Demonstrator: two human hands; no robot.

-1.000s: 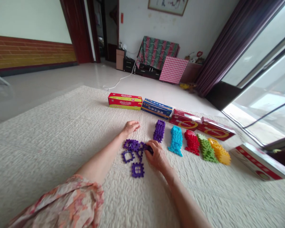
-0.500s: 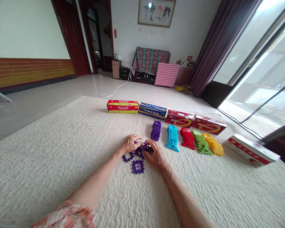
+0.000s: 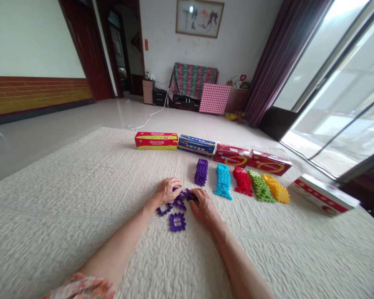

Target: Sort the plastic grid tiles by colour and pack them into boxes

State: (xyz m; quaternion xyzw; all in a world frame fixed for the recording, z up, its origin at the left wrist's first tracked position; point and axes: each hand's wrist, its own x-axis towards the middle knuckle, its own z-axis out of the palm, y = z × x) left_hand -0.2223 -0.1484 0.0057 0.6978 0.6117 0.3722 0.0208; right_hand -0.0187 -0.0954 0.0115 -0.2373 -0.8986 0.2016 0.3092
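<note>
Both my hands rest on a small heap of loose purple plastic tiles [image 3: 180, 200] on the cream quilted mat [image 3: 65, 207]. My left hand [image 3: 166, 191] is curled over the heap's left side, fingers closed on purple tiles. My right hand [image 3: 202, 205] grips tiles on the heap's right side. One purple grid tile [image 3: 177, 222] lies flat just in front of my hands. Beyond them stand sorted rows: a purple stack [image 3: 201, 171], a cyan stack [image 3: 222, 180], a red stack [image 3: 242, 180], a green stack [image 3: 260, 186] and a yellow stack [image 3: 276, 188].
Long boxes line the mat's far edge: a red and yellow box [image 3: 156, 140], a blue box [image 3: 196, 145], two red boxes [image 3: 252, 160]. A white and red box [image 3: 322, 195] lies at the right. Tiled floor, a cable and a covered cabinet [image 3: 193, 81] lie beyond.
My left hand came back from the mat beyond the heap and closed onto the purple tiles. My right hand stayed on the heap. The camera tilted up slightly.
</note>
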